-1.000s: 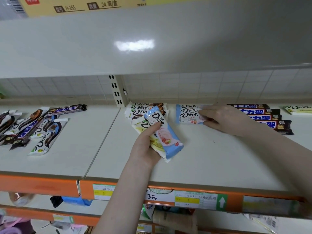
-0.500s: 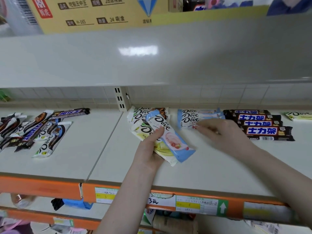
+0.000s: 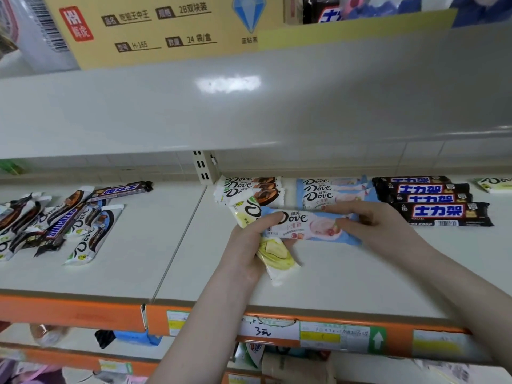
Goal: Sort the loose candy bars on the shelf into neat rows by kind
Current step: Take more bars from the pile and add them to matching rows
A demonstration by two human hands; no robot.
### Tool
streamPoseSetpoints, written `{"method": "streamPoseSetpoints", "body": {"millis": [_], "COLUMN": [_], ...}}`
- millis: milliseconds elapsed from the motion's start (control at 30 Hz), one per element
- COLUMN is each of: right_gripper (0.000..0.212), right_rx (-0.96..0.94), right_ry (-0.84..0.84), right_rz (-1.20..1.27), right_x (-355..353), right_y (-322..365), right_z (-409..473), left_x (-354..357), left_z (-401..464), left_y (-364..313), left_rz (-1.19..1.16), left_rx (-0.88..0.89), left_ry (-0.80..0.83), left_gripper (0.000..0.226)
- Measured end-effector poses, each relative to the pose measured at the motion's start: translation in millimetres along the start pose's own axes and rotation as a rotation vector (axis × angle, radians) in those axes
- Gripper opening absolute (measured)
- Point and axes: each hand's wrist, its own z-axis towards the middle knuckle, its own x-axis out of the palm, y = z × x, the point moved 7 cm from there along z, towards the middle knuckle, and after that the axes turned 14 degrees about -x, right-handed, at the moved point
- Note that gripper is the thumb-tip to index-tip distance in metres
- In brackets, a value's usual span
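Head view: both hands are on the blue bar (image 3: 307,226) now. Half a second back only the left hand (image 3: 249,245) held it, angled toward me, while the right hand (image 3: 371,228) hovered by the blue row (image 3: 332,191). Now the bar has swung level, lengthwise along the shelf (image 3: 346,278), just in front of that row. The left grip is wrapped round its near end, thumb on top, and the same hand also clasps a yellow bar (image 3: 277,257) underneath, which pokes out toward the shelf edge. The right grip pinches the bar's far end, fingers over the top.

Behind it sit the brown row (image 3: 257,189) to the left and the black row (image 3: 432,195) to the right, both where they were. A lone yellow one (image 3: 496,184) lies at the far right. The loose pile (image 3: 55,217) on the left shelf panel is unchanged. I see more of the box (image 3: 155,26) on the upper shelf.
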Motion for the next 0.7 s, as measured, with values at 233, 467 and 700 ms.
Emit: {"method": "streamPoseSetpoints", "body": {"millis": [233, 467, 700], "right_gripper": [0.05, 0.047, 0.04], "right_rx": [-0.374, -0.512, -0.406], "right_ry": [0.148, 0.083, 0.035], "right_rz": [-0.407, -0.569, -0.566], "right_x": [5.8, -7.7, -13.1], "right_y": [30.3, 29.8, 5.2], "right_z": [-12.9, -1.9, 18.6], "left_x": [13.7, 13.2, 8.8], "left_z": [1.5, 4.5, 3.5], "left_y": [20.3, 23.5, 25.6], "left_rz": [-0.025, -0.111, -0.225], "left_rx": [-0.139, -0.152, -0.136], "left_ry": [0.02, 0.035, 0.033], "left_gripper": [0.007, 0.019, 0.019]}}
